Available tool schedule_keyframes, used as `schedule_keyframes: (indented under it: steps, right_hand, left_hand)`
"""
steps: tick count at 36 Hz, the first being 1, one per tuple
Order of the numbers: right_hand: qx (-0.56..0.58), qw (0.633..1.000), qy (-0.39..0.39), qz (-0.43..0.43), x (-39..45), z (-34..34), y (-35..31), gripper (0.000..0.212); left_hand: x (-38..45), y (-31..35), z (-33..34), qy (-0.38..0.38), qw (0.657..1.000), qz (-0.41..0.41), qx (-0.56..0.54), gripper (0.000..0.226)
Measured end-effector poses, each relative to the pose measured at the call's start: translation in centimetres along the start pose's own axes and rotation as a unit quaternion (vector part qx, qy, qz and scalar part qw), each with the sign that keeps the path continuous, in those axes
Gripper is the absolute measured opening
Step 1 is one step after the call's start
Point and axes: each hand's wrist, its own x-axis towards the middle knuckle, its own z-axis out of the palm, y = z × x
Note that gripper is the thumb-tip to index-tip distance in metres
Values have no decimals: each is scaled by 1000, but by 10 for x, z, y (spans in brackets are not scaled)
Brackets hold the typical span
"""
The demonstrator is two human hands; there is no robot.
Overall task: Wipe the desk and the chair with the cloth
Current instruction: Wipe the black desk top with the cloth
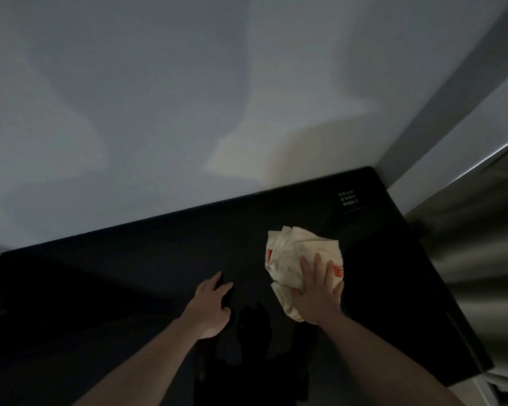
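Note:
A black desk point(129, 273) fills the lower half of the dim head view, pushed against a pale wall. On its right part lies a crumpled cream cloth point(294, 250) with red print. My right hand point(317, 291) presses flat on the cloth's near side, fingers spread over it. My left hand point(211, 306) rests on the desk top to the left of the cloth, fingers apart and holding nothing. A dark shape below the hands may be the chair point(252, 341); it is too dark to tell.
The pale wall point(159, 112) rises directly behind the desk's far edge. A grey column and a shiny metallic surface point(475, 244) stand along the desk's right side. Small white print point(348, 199) marks the desk's far right corner.

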Motion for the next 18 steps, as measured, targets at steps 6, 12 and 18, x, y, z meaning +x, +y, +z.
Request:
schedule_keyframes:
  steps: [6,12,18]
  right_hand:
    - [14,998,16,62,41,-46,74,85]
    - [42,992,38,112,65,-73,109,82]
    - [67,988,43,131,62,-74,109,82]
  left_hand:
    - [33,64,12,-38,999,-10,24,72]
    - [45,84,16,-70,995,-42,54,77]
    - [47,75,11,-88,990,-37,104,83]
